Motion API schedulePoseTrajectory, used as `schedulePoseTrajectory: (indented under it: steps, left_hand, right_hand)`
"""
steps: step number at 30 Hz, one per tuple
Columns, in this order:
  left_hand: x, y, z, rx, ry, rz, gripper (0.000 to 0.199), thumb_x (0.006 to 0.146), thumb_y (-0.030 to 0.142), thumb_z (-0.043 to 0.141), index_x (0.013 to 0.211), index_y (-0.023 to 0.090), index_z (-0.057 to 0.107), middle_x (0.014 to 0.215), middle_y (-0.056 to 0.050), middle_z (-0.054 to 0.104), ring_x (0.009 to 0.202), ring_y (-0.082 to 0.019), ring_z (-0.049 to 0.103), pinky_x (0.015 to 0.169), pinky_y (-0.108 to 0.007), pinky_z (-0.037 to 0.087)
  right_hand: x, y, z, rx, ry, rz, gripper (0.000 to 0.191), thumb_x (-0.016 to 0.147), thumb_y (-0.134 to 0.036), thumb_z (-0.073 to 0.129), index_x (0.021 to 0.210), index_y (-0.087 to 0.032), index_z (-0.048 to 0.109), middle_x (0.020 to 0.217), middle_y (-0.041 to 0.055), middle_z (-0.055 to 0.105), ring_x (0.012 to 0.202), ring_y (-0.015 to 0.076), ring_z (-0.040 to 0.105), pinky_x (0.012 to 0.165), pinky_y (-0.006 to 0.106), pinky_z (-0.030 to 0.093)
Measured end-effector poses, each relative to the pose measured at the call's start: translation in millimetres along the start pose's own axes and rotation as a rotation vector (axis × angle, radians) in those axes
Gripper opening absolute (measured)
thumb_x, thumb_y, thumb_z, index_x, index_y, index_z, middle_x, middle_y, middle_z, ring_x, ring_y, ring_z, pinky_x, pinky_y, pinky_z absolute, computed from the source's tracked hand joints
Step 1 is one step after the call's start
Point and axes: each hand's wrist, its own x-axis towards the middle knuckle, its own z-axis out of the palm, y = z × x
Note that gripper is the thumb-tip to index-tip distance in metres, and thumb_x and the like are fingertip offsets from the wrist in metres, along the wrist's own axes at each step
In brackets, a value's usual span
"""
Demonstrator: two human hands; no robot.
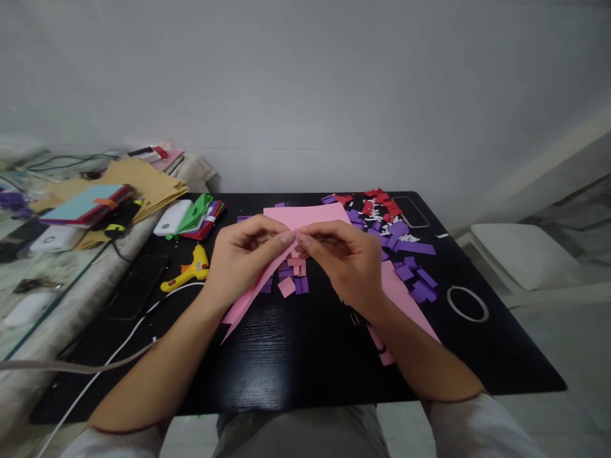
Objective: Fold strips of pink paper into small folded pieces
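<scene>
Consists of pink paper (245, 301), plain and matte, folded lengthwise with two layers parting at the near end, pinched at the far end by the left hand (248, 254) and the right hand (351, 264), and slanting nearward and left over the black table (267, 366).

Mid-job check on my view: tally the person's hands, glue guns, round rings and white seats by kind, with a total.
Hands: 2, the left hand and the right hand
Yellow glue gun: 1
Round ring: 1
White seat: 1
Total: 5
</scene>
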Motion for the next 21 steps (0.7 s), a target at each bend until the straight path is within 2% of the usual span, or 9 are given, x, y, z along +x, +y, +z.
schedulePoseTrajectory:
  steps: [6, 11, 16, 21]
  left_hand:
    - [-0.2, 0.6, -1.9, -0.002, 0.014, -0.021, 0.012, 0.085, 0.03, 0.081, 0.082, 0.019, 0.077, 0.073, -0.001, 0.075, 0.063, -0.014, 0.069, 0.064, -0.026, 0.057]
    - [0.3, 1.1, -4.6, -0.023, -0.003, -0.04, 0.011, 0.085, 0.027, 0.079, 0.08, 0.019, 0.075, 0.069, 0.0, 0.073, 0.059, -0.012, 0.066, 0.059, -0.024, 0.054]
    - [1.0, 1.5, -5.4, -0.039, -0.03, -0.053, 0.008, 0.087, 0.025, 0.078, 0.081, 0.02, 0.076, 0.068, 0.0, 0.073, 0.06, -0.012, 0.067, 0.061, -0.023, 0.055]
    - [1.4, 4.1, -5.2, -0.03, -0.048, -0.071, 0.008, 0.087, 0.025, 0.078, 0.081, 0.02, 0.076, 0.069, 0.0, 0.073, 0.062, -0.013, 0.068, 0.062, -0.023, 0.055]
  right_hand:
    - [-0.5, 0.1, -1.3, -0.021, -0.026, -0.016, 0.009, 0.088, -0.025, 0.081, 0.096, -0.022, 0.079, 0.088, 0.0008, 0.08, 0.076, 0.015, 0.079, 0.075, 0.028, 0.069]
    - [5.1, 4.5, -9.6, -0.064, -0.091, -0.09, 0.023, 0.084, -0.021, 0.084, 0.106, -0.024, 0.079, 0.095, 0.0009, 0.08, 0.085, 0.015, 0.078, 0.079, 0.027, 0.068]
    - [8.9, 6.9, -12.8, -0.121, -0.105, -0.157, 0.012, 0.086, -0.02, 0.082, 0.098, -0.025, 0.081, 0.094, 0.0005, 0.081, 0.083, 0.0149, 0.077, 0.077, 0.028, 0.067]
    - [9.8, 5.4, -12.4, -0.133, -0.104, -0.201, 0.011, 0.086, -0.017, 0.083, 0.094, -0.024, 0.082, 0.09, 0.0005, 0.081, 0.081, 0.0146, 0.076, 0.073, 0.027, 0.064]
